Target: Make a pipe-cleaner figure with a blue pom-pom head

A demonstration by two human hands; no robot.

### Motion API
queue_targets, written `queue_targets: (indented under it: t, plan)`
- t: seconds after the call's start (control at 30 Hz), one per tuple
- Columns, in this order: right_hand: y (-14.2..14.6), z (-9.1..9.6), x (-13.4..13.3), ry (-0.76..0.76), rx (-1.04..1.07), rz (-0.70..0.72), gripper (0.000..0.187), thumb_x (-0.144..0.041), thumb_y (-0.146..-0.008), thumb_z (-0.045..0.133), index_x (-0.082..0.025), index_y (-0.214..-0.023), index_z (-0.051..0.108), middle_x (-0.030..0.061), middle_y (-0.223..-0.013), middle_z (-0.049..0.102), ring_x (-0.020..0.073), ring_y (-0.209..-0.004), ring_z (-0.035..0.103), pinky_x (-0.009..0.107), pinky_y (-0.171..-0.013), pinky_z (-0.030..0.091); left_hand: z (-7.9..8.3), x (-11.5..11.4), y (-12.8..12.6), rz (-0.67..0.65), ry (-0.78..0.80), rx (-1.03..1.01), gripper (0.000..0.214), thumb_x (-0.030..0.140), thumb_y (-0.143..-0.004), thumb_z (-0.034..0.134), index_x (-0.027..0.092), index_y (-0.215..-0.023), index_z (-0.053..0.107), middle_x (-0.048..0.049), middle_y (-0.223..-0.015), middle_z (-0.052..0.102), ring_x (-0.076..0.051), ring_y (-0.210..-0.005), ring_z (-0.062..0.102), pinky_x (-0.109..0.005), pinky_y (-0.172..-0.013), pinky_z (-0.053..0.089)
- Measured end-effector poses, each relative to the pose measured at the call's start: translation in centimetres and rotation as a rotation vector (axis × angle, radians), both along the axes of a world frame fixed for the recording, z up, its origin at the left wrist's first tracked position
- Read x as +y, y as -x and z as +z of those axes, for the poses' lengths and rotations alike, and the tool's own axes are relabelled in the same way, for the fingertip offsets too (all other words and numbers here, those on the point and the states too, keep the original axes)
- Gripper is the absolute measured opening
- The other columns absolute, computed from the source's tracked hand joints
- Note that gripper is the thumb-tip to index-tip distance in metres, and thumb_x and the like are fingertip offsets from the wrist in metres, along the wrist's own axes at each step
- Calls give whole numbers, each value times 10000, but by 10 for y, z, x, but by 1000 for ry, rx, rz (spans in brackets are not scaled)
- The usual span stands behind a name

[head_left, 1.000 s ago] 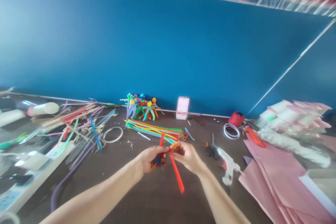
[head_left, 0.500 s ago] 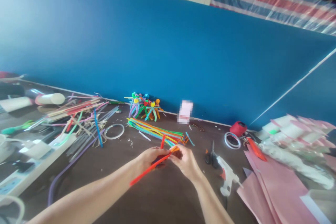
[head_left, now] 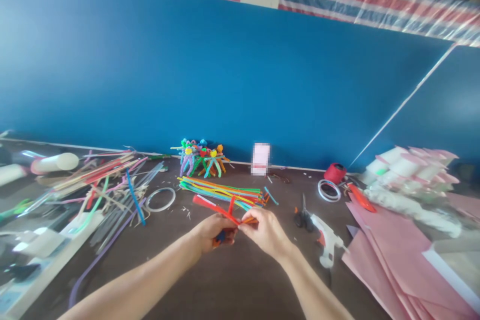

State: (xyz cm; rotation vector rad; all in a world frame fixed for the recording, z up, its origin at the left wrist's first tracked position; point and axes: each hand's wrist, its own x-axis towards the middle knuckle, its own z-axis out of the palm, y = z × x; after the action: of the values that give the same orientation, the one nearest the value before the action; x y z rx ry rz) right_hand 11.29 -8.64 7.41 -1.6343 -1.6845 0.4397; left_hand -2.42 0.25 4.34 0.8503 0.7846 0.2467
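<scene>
Between my fingers are red pipe cleaners (head_left: 215,207), one pointing up to the left and a shorter end standing upright. My left hand (head_left: 210,232) is closed around them, and a small blue and orange thing (head_left: 220,237) shows under its fingers, too hidden to name. An orange pipe cleaner (head_left: 250,220) is pinched by my right hand (head_left: 265,227), whose fingertips meet the red ends close to the left hand. Just beyond both hands lies a bundle of coloured pipe cleaners (head_left: 221,190). Small pipe-cleaner figures (head_left: 202,157) stand behind it by the blue wall.
On the right are scissors (head_left: 303,215), a white glue gun (head_left: 327,240), pink sheets (head_left: 397,255), a red spool (head_left: 335,173) and white rings (head_left: 329,190). On the left lie a clear ring (head_left: 160,200), a pile of loose sticks and stems (head_left: 112,180) and a power strip (head_left: 56,265).
The long red pipe cleaner has swung from pointing down-left to pointing up-left. My left hand has turned, showing the blue and orange thing. The camera view has shifted slightly right.
</scene>
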Motion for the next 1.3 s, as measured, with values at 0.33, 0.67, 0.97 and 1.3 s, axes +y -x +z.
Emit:
queue_targets:
  t: [0.33, 0.67, 0.97, 1.3]
  plan:
    - [7, -1, 14, 137, 164, -266, 146, -284, -706, 554, -171, -618, 575, 11, -612, 606, 126, -576, 530, 219, -561, 358, -7, 1, -3, 124, -597, 85, 183, 299, -606, 642, 119, -640, 629, 32, -475, 506, -71, -445, 429, -192, -462, 345]
    - [-8, 11, 22, 508, 618, -24, 193, -302, -610, 561, -154, -512, 485, -43, -435, 458, 74, -407, 417, 199, -408, 349, 16, 16, 18, -141, -1805, -182, 190, 139, -741, 525, 193, -867, 657, -75, -736, 642, -171, -724, 526, -285, -695, 412]
    - [19, 21, 1, 479, 1552, 343, 122, -236, -643, 580, -181, -696, 485, -88, -415, 421, 46, -321, 322, 171, -335, 323, 38, -15, 21, 241, -1628, -361, 167, 132, -694, 595, 212, -829, 653, -49, -749, 651, -176, -735, 556, -321, -746, 435]
    - [8, -7, 6, 376, 1624, 27, 121, -254, -700, 577, -165, -767, 529, -91, -453, 461, 1, -264, 238, 143, -284, 153, 29, -33, -16, 327, 38, -382, 111, 201, -663, 651, 124, -657, 571, -1, -603, 582, -113, -588, 567, -235, -607, 446]
